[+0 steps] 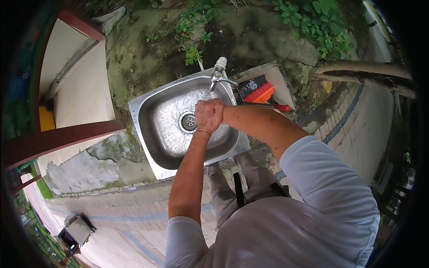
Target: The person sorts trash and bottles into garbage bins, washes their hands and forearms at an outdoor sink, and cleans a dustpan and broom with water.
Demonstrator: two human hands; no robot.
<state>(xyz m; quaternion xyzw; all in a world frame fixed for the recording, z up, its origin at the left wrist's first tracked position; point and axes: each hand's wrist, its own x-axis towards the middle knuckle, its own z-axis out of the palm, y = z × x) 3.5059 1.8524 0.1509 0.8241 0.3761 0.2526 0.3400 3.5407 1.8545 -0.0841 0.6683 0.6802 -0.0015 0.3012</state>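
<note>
My left hand (206,118) and my right hand (217,108) are pressed together over the right part of a metal sink (158,129). Curled fingers of my left hand close around my right hand, whose own fingers are mostly hidden. Just above them is a metal tap (217,77) with a lever handle, and water appears to run from its spout. Thin water covers the basin floor around the round drain strainer (188,121), left of my hands. No soap or other object shows between the hands.
Right of the sink, a concrete trough (282,85) holds an orange brush with red bristles (260,93) and a red-handled tool (281,107). A thick branch or root (366,71) lies beyond. A reddish-brown beam (67,140) extends toward the sink's left side. Mossy ground lies behind.
</note>
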